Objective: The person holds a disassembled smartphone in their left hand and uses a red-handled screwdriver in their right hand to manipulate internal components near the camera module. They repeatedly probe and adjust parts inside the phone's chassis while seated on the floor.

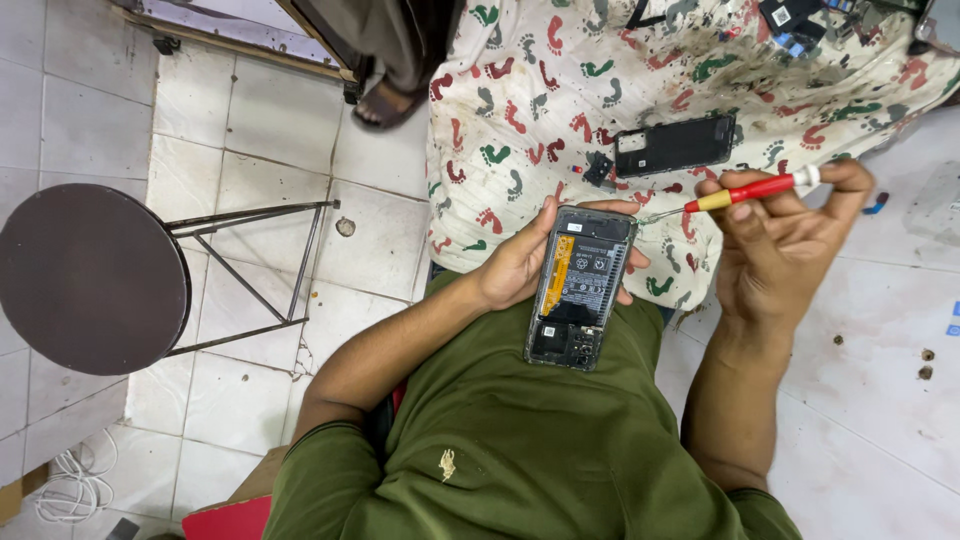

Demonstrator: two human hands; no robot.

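**Opened phone held against the torso, screwdriver at its top edge**

We record the left hand (515, 265) wrapped around the upper part of an opened black smartphone with its back cover removed (580, 288). The fingers curl behind the body and show again at its right edge, and the thumb lies along the left edge. The phone stands tilted, its lower end with the camera block resting on the person's olive-green shirt (520, 440) and its top end level with the edge of the table. An orange strip runs down the left side of the exposed battery.

The right hand (780, 250) is closed on a slim screwdriver with a red and yellow handle and a white end cap (755, 190), pinched between thumb and fingers. The metal shaft points left and slightly down, and its tip sits at the phone's upper right corner; we cannot tell for certain whether it touches a screw there.

Above the phone, on the white table cloth printed with red and green footprints (520, 110), lies a flat black rectangular phone panel (675, 145), well apart from both hands. A small black part (598, 170) lies just beside its left end.

On the white tiled floor (260, 120) to the left stands a round dark-topped stool with thin metal legs (90, 278). A sandalled foot (385, 103) of another person shows by the table's far corner.
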